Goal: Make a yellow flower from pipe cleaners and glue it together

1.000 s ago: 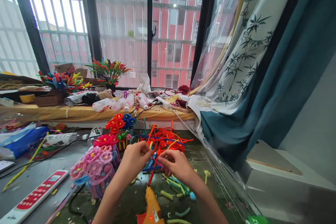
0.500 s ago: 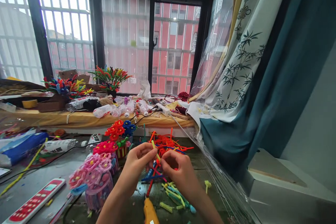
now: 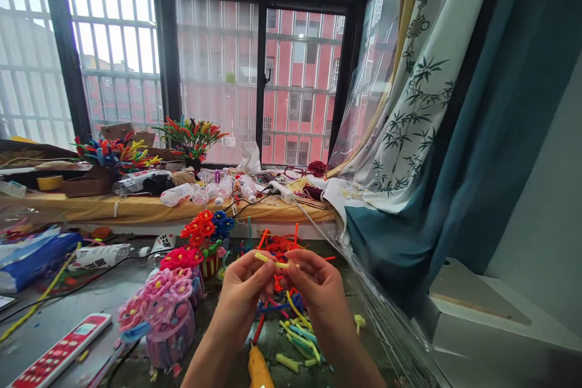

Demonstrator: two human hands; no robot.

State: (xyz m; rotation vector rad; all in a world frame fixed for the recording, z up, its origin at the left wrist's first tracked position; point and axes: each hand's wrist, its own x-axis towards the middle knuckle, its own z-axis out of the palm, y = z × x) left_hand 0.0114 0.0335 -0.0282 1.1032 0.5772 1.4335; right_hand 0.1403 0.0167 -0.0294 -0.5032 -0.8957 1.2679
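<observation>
A short pale-yellow pipe cleaner (image 3: 280, 265) is held almost level between my two hands. My left hand (image 3: 245, 288) pinches it between thumb and fingers, its tip poking out on the left. Close beside it, my right hand (image 3: 318, 288) grips the other end with thumb and fingertips. Another yellow strand (image 3: 295, 309) shows just below the right fingers; whether it joins the held piece I cannot tell. Under the hands lie cut yellow and blue pipe cleaner pieces (image 3: 287, 362), and behind them a pile of red pipe cleaners (image 3: 275, 242), partly hidden by my fingers.
A yellow glue gun (image 3: 260, 370) lies at the front. To the left stand pots of pipe cleaner flowers (image 3: 170, 333), a red-and-white remote (image 3: 63, 351) and a plastic bottle (image 3: 102, 254). Bottles and cables crowd the windowsill (image 3: 150, 206). Clear plastic sheeting (image 3: 382, 315) hangs at right.
The yellow pipe cleaner has turned from steeply slanted to nearly level. My right hand has come up and closer to my left, and its fingers now grip the piece's end.
</observation>
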